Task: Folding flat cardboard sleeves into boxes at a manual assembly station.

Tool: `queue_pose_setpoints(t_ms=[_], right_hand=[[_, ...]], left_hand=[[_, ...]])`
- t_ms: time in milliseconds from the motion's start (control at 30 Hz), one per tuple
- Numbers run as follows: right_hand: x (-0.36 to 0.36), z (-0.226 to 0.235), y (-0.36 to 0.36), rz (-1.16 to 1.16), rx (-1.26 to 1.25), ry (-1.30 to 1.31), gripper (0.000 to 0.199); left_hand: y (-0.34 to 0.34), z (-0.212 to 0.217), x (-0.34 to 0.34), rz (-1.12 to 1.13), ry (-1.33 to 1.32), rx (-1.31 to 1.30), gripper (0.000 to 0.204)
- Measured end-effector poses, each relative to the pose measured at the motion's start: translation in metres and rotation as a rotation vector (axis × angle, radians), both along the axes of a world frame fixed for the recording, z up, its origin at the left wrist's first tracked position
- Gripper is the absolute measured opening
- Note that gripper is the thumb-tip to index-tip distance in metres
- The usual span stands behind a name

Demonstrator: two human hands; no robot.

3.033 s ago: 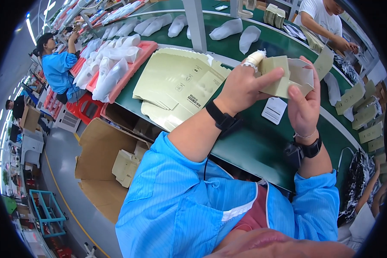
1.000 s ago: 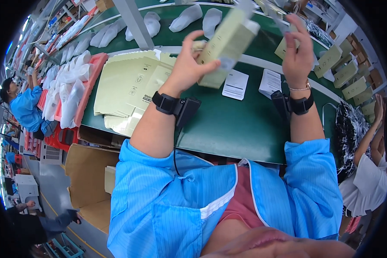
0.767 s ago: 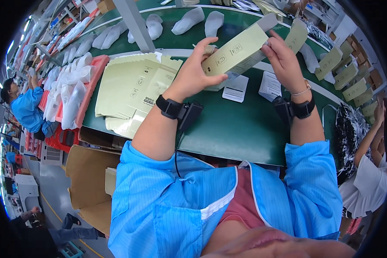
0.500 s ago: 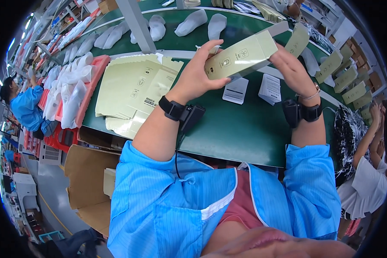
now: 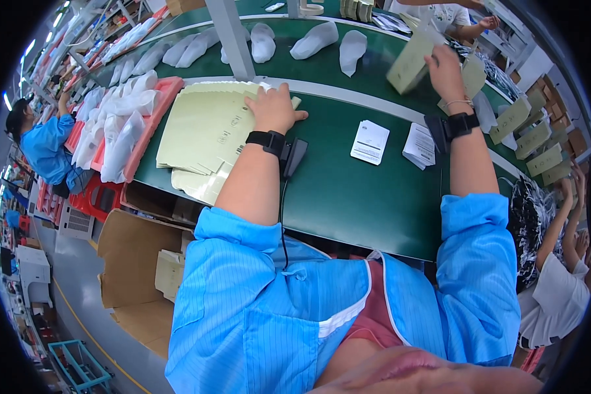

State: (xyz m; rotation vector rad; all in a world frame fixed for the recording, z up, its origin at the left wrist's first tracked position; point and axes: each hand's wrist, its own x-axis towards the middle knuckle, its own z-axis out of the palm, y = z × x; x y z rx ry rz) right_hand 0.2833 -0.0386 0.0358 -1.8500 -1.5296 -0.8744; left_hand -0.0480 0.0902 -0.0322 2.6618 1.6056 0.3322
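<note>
My left hand (image 5: 273, 110) reaches over the right edge of a stack of flat pale green cartons (image 5: 200, 131), its fingers spread and its thumb pointing right. At the far right, my right hand (image 5: 446, 73) is at the side of a folded pale green carton (image 5: 410, 62), which stands over the far green belt and is slightly blurred. The fingers bend against the carton's right side, partly hidden from view. On the table between my arms lie a small stack of white printed cards (image 5: 370, 142) and a stack of folded leaflets (image 5: 419, 146).
White-wrapped items (image 5: 314, 41) lie along the far belt (image 5: 279, 62). A pink tray (image 5: 152, 125) of wrapped pieces stands left, above an open cardboard box (image 5: 134, 269). A grey post (image 5: 231, 39) rises beyond the cartons. Upright cartons (image 5: 511, 119) and other people are at right.
The folded carton has moved from between both hands to the far belt with my right hand. My left hand has left it and moved left to the flat cartons.
</note>
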Motion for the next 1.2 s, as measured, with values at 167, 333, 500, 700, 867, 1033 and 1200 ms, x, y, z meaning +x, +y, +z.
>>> queue_pose_setpoints(t_ms=[167, 333, 500, 700, 867, 1033, 1200], right_hand=[[-0.007, -0.012, 0.004, -0.039, 0.181, -0.071, 0.035], [-0.116, -0.031, -0.013, 0.414, -0.186, 0.559, 0.047], [-0.161, -0.040, -0.012, 0.597, -0.540, 0.951, 0.046], [-0.136, -0.028, -0.013, 0.681, -0.377, 1.212, 0.043], [-0.138, -0.026, -0.011, 0.669, -0.424, 1.205, 0.048], [-0.154, -0.022, -0.014, 0.836, 0.042, 1.084, 0.055], [-0.203, -0.007, -0.036, 1.176, 0.101, 1.350, 0.058]], left_hand=[[0.002, -0.004, 0.003, -0.149, -0.153, 0.166, 0.060], [-0.006, 0.007, 0.010, -0.528, -0.451, 0.331, 0.054], [-0.026, 0.020, 0.013, -0.835, -0.761, 0.201, 0.052], [-0.043, 0.031, -0.001, -0.590, -0.536, 0.426, 0.081], [-0.039, 0.040, -0.009, -0.526, -0.433, 0.336, 0.092], [-0.037, 0.046, -0.007, -0.472, -0.887, 0.301, 0.088], [-0.051, 0.037, 0.005, -0.818, -1.046, 0.675, 0.070]])
